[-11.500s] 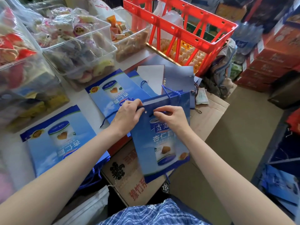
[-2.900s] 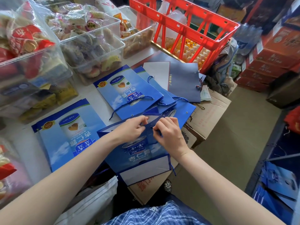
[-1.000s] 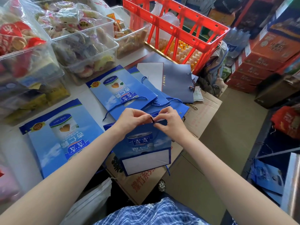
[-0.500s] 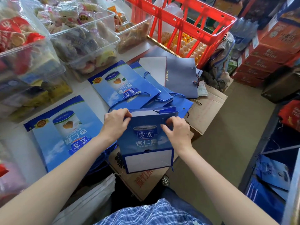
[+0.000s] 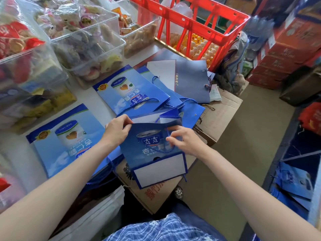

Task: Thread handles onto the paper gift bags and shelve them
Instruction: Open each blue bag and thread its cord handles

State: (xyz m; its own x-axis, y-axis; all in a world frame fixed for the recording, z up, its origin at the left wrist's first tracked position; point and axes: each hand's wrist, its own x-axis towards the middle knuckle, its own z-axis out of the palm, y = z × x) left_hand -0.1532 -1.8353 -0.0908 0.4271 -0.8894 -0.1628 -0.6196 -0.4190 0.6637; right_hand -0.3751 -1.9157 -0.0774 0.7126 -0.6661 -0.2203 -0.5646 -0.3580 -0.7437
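Held over the worktop (image 5: 97, 101) edge, the blue gift bag (image 5: 152, 153) is pinched at its top rim by the left hand (image 5: 118, 129), apparently steadying it, while the right hand (image 5: 184, 140) fingers pinch its front near the cord handle (image 5: 163, 151).

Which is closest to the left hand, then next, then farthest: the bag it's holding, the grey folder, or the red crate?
1. Bag: in the left hand, at its top edge.
2. Grey folder: flat on the table, farther back and to the right.
3. Red crate: at the very back.
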